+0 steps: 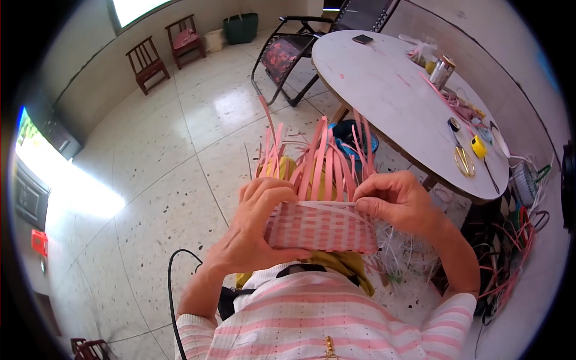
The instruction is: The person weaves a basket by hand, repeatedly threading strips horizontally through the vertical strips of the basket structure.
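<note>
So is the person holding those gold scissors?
No, the gold scissors lie on the white table, while the left hand and right hand are on the pink weaving.

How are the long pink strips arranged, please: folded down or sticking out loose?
Sticking out loose: the pink strips fan out beyond the edge of the woven piece, their far ends free.

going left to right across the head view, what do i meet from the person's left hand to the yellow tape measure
Left hand, weaving, right hand, scissors, tape measure.
</note>
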Action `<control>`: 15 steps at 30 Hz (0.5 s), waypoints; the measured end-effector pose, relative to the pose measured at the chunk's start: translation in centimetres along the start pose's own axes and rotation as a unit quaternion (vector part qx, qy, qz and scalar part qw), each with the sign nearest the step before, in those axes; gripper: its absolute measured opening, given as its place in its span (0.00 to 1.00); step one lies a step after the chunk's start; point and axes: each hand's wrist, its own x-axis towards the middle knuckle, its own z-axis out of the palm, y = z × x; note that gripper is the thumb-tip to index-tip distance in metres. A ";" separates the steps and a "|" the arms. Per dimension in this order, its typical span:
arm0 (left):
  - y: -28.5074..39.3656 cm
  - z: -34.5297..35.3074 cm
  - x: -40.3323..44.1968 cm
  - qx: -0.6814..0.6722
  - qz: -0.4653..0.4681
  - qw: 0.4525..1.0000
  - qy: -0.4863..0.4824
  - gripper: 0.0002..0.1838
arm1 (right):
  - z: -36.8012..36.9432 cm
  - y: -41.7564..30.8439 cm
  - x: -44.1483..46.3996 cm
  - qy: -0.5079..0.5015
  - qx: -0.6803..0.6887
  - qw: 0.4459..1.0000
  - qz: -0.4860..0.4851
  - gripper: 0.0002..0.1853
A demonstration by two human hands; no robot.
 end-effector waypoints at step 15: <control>0.5 0.6 0.1 -0.065 0.025 0.998 -0.009 0.42 | -1.3 -2.1 5.6 -0.082 -0.364 0.881 -0.292 0.05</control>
